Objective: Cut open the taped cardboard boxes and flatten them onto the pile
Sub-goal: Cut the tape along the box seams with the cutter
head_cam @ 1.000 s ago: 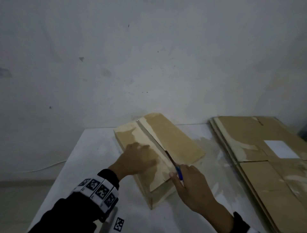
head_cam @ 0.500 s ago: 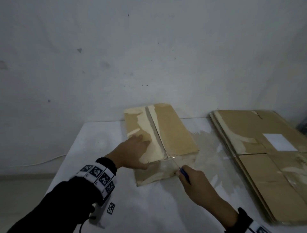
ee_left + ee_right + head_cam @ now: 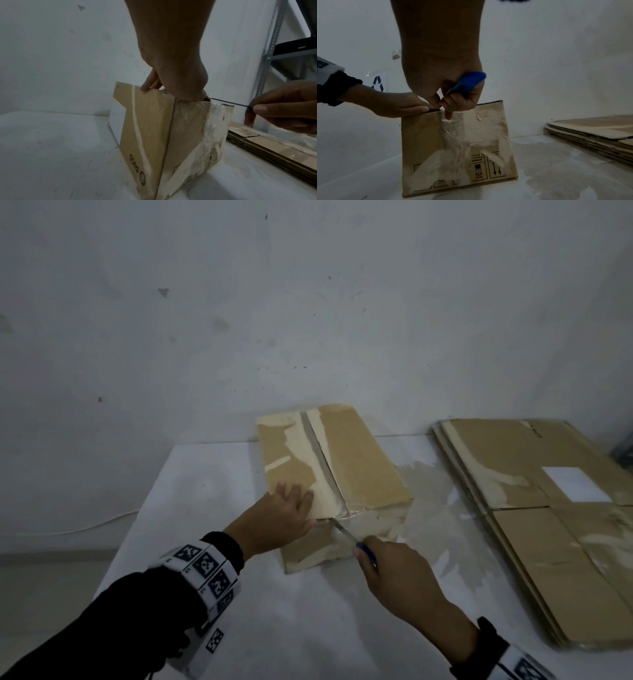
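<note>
A brown cardboard box (image 3: 356, 460) stands on the white table (image 3: 281, 618), its top seam and near face covered in clear tape. My left hand (image 3: 284, 515) lies flat on the top left flap at the near edge, fingers straight, as the left wrist view shows (image 3: 171, 75). My right hand (image 3: 397, 573) grips a blue-handled knife (image 3: 349, 534), its blade tip at the near top edge where the seam meets the front face. In the right wrist view the blue handle (image 3: 467, 82) sits in the curled fingers above the taped face of the box (image 3: 453, 148).
A pile of flattened cardboard (image 3: 548, 508) lies on the table's right side, with a white label on top. A grey wall stands close behind. A metal shelf upright (image 3: 269, 67) rises at the far right. A thin cable (image 3: 75, 529) runs along the floor on the left.
The box has turned square to me. The knife has come back along the seam to the near top edge. My left hand has slid to the near end of the left flap.
</note>
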The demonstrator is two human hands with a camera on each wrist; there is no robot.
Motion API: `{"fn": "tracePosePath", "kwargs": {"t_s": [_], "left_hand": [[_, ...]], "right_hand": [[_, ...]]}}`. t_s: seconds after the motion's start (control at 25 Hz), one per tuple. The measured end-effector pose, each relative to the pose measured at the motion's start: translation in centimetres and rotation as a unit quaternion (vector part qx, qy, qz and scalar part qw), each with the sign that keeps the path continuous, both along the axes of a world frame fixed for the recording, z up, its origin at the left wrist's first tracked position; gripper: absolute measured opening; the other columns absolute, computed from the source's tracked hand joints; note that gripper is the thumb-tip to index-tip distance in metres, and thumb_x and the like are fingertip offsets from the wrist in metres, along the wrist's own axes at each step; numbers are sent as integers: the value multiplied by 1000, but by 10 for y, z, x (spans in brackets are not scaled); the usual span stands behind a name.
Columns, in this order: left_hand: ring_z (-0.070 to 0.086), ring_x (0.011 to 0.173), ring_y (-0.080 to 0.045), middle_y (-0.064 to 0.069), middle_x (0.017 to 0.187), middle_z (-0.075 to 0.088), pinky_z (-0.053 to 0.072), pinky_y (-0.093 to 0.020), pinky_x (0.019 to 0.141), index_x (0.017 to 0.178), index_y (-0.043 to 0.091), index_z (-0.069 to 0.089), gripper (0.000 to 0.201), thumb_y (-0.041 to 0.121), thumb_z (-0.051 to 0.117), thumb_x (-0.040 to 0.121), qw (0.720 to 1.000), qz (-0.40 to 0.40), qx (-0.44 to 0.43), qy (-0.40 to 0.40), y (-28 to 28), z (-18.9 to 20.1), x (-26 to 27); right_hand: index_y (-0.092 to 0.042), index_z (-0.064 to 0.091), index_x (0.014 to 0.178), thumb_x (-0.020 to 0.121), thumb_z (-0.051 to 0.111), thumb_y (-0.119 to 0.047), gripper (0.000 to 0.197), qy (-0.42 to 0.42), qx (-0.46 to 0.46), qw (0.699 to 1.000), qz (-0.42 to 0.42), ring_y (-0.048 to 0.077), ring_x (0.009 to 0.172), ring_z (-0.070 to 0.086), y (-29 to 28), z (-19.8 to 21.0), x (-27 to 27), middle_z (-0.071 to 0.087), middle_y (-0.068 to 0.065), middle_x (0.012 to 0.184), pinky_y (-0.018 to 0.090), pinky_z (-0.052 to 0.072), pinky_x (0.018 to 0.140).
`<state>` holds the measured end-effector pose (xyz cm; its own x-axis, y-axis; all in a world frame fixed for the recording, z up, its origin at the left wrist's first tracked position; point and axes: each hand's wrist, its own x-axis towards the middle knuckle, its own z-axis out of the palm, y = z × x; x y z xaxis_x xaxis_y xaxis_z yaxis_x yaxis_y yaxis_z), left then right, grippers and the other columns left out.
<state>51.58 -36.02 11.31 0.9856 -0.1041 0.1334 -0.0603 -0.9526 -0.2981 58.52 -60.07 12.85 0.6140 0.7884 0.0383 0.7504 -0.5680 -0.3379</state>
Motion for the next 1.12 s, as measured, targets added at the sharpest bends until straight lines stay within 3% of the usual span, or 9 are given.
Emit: {"fn": "tracePosePath", "kwargs": {"t_s": [0.2, 0.44, 0.52, 0.64, 0.76, 0.88, 1.12], "left_hand": [[66, 79, -50, -34, 98, 65, 55, -49, 45, 112, -7, 64, 72, 33, 4, 105, 998, -13, -63, -27, -2, -3, 3], [66, 79, -49, -34, 98, 65, 55, -48, 44, 112, -7, 64, 70, 32, 6, 105, 996, -34, -53, -59, -2, -6, 3], [66, 79, -49, -33, 99, 65, 55, -48, 44, 113, -6, 64, 70, 33, 7, 105, 996, -39, -52, -67, -4, -7, 4], [66, 80, -50, -34, 99, 65, 55, -49, 44, 113, -7, 64, 70, 33, 7, 105, 994, -41, -63, -79, -4, -8, 4], [65, 81, -50, -35, 100, 64, 55, -50, 46, 115, -7, 62, 68, 32, 7, 105, 994, -43, -62, -82, -5, -9, 4], [64, 84, -52, -36, 103, 63, 56, -52, 48, 117, -8, 60, 67, 30, 7, 105, 994, -38, -58, -83, -6, -13, 3], [64, 86, -51, -35, 105, 62, 56, -51, 49, 119, -8, 59, 66, 30, 7, 105, 996, -30, -46, -64, -7, -11, 3]], "right_hand": [[-17, 56, 89, 99, 36, -40, 32, -7, 8, 1000, 3, 11, 61, 43, 0, 5, -1, 48, -6, 69, 16, 24, 49], [-18, 56, 97, 100, 33, -41, 33, -21, -26, 999, -11, 15, 68, 53, 6, 11, -1, 62, 0, 81, 24, 31, 52], [-19, 54, 95, 101, 31, -41, 33, -25, -50, 998, -25, 15, 66, 47, 12, 14, 0, 55, -2, 77, 23, 29, 50], [-19, 46, 86, 101, 29, -41, 31, -2, -73, 996, -50, 17, 67, 44, 26, 16, 0, 48, -2, 76, 28, 33, 59], [-16, 54, 90, 101, 30, -40, 36, 13, -74, 994, -84, 18, 71, 48, 27, 15, -5, 60, 4, 86, 27, 34, 63], [-15, 58, 100, 101, 31, -39, 36, -23, -91, 991, -98, 22, 88, 62, 22, 18, -9, 64, 4, 99, 27, 36, 65], [-14, 58, 102, 102, 30, -39, 38, -16, -82, 989, -121, 22, 93, 62, 24, 23, -2, 63, 4, 102, 25, 36, 66]]}}
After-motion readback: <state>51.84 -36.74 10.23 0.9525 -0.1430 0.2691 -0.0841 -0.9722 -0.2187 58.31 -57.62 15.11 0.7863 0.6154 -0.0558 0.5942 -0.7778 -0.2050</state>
